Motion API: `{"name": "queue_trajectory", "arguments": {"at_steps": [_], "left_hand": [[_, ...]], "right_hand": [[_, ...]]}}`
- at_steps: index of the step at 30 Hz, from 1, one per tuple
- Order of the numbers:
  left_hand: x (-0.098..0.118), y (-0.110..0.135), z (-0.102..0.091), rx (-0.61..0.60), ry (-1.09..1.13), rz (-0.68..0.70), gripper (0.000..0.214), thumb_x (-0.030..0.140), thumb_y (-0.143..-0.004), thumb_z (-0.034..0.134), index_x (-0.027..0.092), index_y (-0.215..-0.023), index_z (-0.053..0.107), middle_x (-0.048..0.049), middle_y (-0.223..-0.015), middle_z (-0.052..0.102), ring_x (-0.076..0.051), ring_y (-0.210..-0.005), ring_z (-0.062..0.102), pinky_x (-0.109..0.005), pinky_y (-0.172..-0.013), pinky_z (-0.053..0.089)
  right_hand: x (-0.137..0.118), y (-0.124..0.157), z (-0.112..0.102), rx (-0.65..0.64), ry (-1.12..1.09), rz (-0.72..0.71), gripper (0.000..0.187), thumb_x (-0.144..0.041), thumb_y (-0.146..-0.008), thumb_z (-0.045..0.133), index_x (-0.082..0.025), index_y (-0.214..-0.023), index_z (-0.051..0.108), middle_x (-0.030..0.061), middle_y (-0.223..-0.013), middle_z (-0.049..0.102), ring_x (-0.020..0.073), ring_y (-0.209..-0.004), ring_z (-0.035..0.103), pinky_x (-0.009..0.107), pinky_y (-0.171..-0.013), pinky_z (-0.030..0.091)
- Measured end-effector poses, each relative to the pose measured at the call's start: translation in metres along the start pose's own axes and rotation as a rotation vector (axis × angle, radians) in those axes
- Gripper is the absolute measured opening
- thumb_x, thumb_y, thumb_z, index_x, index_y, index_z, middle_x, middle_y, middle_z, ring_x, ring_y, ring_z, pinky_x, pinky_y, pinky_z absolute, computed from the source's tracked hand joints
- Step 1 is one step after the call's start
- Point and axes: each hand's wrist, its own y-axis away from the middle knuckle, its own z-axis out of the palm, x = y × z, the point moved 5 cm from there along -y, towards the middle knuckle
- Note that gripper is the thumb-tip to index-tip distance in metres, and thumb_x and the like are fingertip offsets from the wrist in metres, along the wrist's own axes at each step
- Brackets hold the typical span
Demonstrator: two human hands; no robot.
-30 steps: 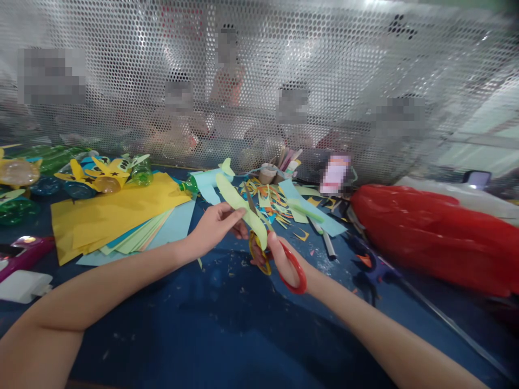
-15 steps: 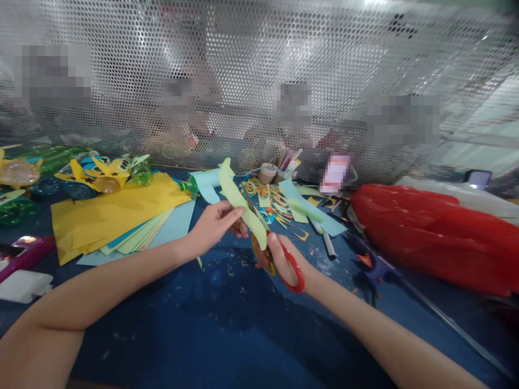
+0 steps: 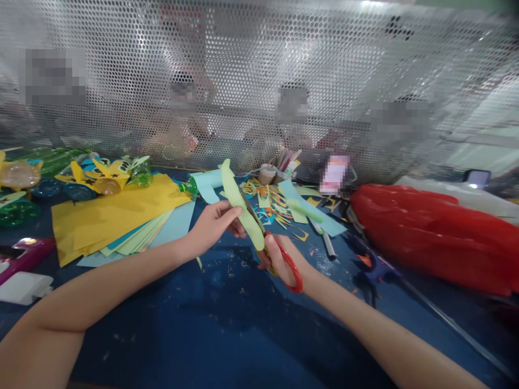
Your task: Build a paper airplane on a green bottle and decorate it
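Between the thumb and fingers of my left hand [image 3: 221, 220] is a wavy strip of light green paper [image 3: 243, 208], held tilted above the table. My right hand [image 3: 283, 256] grips a pair of scissors [image 3: 291, 272] with red and yellow handles. The blades point up and away, right along the strip's right edge; part of them is hidden behind the paper. Past the strip, small paper scraps [image 3: 272, 201] in orange, yellow and blue lie in a heap. A light blue paper roll [image 3: 206, 179] on a green bottle lies just beyond my left hand.
Yellow sheets [image 3: 117, 210] and fanned coloured paper lie left. Cut-out decorated bottle pieces [image 3: 106, 178] stand behind them. At right are a red plastic bag [image 3: 433, 232], a glue gun [image 3: 377, 265] and a marker [image 3: 328, 246]. A perforated metal screen [image 3: 243, 70] rises behind the blue table [image 3: 211, 329].
The scissor blades have come nearer together and lie closer along the green strip's edge. The strip has shifted very slightly in my left hand's grip; both arms stay nearly still.
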Motion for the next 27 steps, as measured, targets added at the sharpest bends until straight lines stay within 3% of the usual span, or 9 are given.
{"name": "queue_trajectory", "arguments": {"at_steps": [13,20,27], "left_hand": [[-0.002,0.001,0.000,0.017,0.013,0.005,0.023,0.033,-0.087,0.056,0.016,-0.071,0.054,-0.0008,-0.055,0.065,-0.012,-0.052,0.063,-0.025,-0.055,0.051],[-0.003,-0.001,0.000,0.010,0.051,0.005,0.024,0.035,-0.084,0.059,0.016,-0.071,0.055,-0.0014,-0.054,0.065,-0.013,-0.051,0.064,-0.024,-0.053,0.050],[-0.010,-0.002,-0.002,0.018,0.075,-0.001,0.033,0.047,-0.080,0.063,0.016,-0.072,0.054,-0.0023,-0.054,0.065,-0.014,-0.052,0.064,-0.025,-0.055,0.050]], "right_hand": [[-0.003,0.001,0.000,0.003,0.021,-0.036,0.061,-0.074,-0.086,0.029,-0.025,-0.050,0.036,-0.0013,-0.038,0.035,0.0136,-0.037,0.043,0.034,-0.046,0.056],[0.000,-0.001,-0.003,0.051,0.124,-0.006,0.059,-0.072,-0.085,0.029,-0.024,-0.052,0.036,0.0003,-0.042,0.040,0.0168,-0.040,0.050,0.035,-0.045,0.052],[0.013,-0.002,-0.001,0.061,-0.012,0.099,0.061,-0.077,-0.080,0.034,-0.025,-0.048,0.039,0.0004,-0.039,0.038,0.0163,-0.039,0.046,0.034,-0.047,0.052]]}}
